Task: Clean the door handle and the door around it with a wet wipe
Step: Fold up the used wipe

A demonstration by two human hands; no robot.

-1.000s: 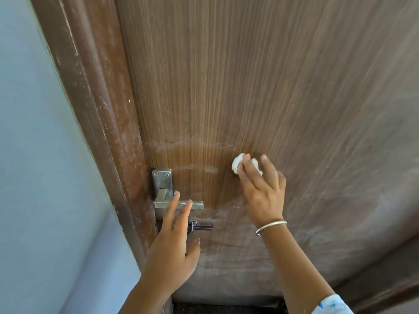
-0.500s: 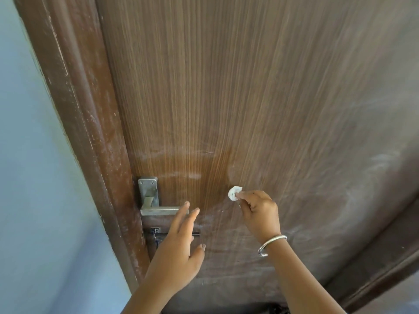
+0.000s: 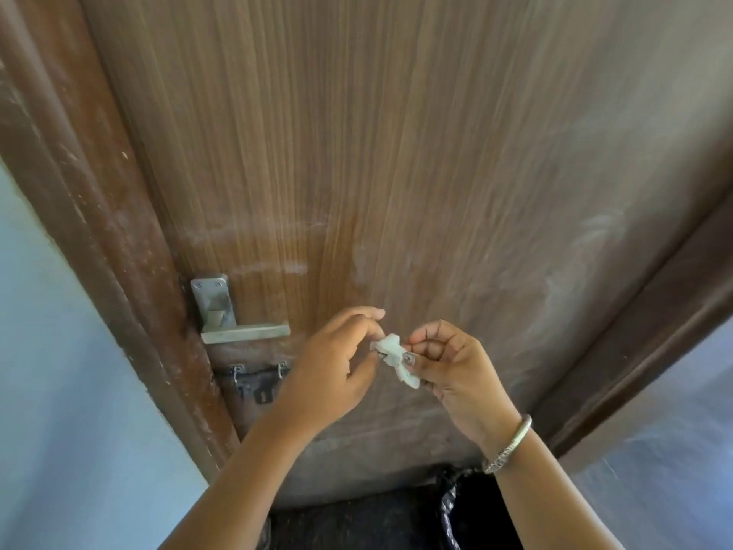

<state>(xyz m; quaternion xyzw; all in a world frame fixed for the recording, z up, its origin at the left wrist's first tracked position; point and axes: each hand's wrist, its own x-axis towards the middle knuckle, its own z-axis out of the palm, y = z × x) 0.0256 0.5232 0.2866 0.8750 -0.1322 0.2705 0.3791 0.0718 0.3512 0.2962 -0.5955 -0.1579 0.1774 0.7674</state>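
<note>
- The wet wipe [image 3: 394, 357] is a small crumpled wad held in front of the door [image 3: 396, 152], caught between both hands and, as far as I can tell, not touching the wood.
- The left hand [image 3: 337, 363] pinches its left end with thumb and forefinger; the right hand [image 3: 452, 363] pinches the right part, with a tail of wipe hanging below the fingers. This looks like unfolding or re-bunching the wipe.
- The door handle [image 3: 242, 331] lies to the left of the hands, about level with them. Its lever runs horizontally, with the free end pointing toward the left hand, which is clearly the nearer one.
- A dark sliding bolt [image 3: 254, 381] sits just below the lever, left of the left wrist.
- Above the hands the door shows a darker patch; pale dusty film lies right of the right hand.
</note>
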